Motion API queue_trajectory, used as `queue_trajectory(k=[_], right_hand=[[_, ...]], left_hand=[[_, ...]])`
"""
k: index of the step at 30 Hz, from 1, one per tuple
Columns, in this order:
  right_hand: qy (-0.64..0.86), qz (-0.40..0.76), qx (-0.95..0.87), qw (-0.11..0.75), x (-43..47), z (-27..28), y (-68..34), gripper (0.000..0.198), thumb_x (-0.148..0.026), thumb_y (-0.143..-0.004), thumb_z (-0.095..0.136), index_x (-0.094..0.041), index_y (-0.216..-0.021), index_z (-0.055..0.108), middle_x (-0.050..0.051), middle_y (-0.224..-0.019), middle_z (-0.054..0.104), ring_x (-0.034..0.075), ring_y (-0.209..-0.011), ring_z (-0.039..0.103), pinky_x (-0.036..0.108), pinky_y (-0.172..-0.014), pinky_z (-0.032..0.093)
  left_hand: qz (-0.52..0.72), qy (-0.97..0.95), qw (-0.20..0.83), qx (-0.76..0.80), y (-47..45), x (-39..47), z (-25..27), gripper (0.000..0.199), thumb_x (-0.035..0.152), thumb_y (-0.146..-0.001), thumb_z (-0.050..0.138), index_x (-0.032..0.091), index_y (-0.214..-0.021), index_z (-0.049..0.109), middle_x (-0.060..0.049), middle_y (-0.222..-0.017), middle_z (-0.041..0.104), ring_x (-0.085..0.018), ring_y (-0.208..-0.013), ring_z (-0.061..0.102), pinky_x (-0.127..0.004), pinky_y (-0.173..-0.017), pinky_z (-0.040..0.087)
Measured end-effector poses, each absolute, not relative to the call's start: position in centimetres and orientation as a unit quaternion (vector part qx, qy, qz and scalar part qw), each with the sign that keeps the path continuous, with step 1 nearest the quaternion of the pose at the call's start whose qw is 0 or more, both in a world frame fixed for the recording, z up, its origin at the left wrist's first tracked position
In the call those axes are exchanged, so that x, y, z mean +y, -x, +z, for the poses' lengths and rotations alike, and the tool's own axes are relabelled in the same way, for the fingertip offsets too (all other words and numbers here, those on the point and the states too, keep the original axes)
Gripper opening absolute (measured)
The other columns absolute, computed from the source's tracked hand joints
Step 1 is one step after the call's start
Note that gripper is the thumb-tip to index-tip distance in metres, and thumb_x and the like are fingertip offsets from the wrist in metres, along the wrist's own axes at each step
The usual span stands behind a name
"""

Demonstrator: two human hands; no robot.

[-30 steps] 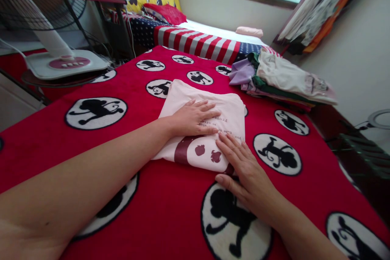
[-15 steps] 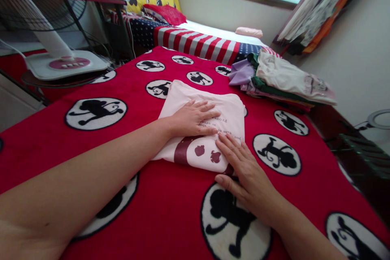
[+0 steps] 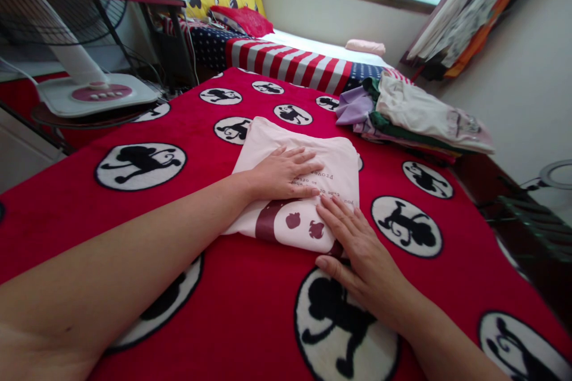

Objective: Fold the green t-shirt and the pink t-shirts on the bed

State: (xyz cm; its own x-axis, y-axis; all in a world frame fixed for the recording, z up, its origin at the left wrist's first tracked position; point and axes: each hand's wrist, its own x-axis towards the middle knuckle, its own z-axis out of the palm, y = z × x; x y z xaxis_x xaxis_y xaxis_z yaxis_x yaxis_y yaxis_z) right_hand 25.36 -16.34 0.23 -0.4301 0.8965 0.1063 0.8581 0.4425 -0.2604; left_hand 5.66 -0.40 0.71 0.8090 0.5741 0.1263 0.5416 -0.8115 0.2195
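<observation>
Clock centred on the folded shirt, 12 pointing away from the person. Pale pink shirt (image 3: 304,208) lies flat on the red blanket (image 3: 232,297), a squarish fold, directly under both hands. Left hand (image 3: 281,175) palm down about mid-shirt, forearm coming in from 8 o'clock. Its fingers (image 3: 306,158) point to about 2, extended and lightly spread, nothing pinched; fabric lies beneath them and reaches past the tips toward 12 and 3. Left thumb lies on the near side of that hand, pointing to 3.

Right hand (image 3: 366,250) at 4 o'clock, over the shirt's near corner, forearm from 5. Fingers (image 3: 339,214) straight, side by side with small gaps, aimed at 10 to 11; tips on the fabric, no grasp. Right thumb sticks out apart from them, its tip just off the shirt's near edge. Right fingertips sit just beside the left thumb tip; can't tell if they touch.

Dark lettering (image 3: 330,176) partly covered by the left hand, upside down from here. Maroon print (image 3: 268,220) along the near edge, 5 to 7 o'clock, partly under the right fingers.

Clothes pile (image 3: 424,110) at 2, well apart from the hands. White fan (image 3: 96,92) at 10. Bed (image 3: 290,65) at 12.
</observation>
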Motion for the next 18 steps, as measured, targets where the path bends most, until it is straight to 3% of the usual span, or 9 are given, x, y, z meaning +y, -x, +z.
queue_trajectory(k=[18], right_hand=[[0.52,0.079,-0.842,0.12,-16.36,0.19,-25.34,0.065,-0.046,-0.094,0.048,-0.022,-0.152,0.03,0.007,-0.159,0.026,0.023,-0.149,0.015,0.052,-0.119,0.019]], left_hand=[[0.089,-0.947,0.086,0.298,-5.74,-0.52,0.93,0.065,0.064,-0.092,0.04,0.03,-0.148,0.037,-0.003,-0.16,0.023,-0.026,-0.148,0.017,-0.048,-0.118,0.009]])
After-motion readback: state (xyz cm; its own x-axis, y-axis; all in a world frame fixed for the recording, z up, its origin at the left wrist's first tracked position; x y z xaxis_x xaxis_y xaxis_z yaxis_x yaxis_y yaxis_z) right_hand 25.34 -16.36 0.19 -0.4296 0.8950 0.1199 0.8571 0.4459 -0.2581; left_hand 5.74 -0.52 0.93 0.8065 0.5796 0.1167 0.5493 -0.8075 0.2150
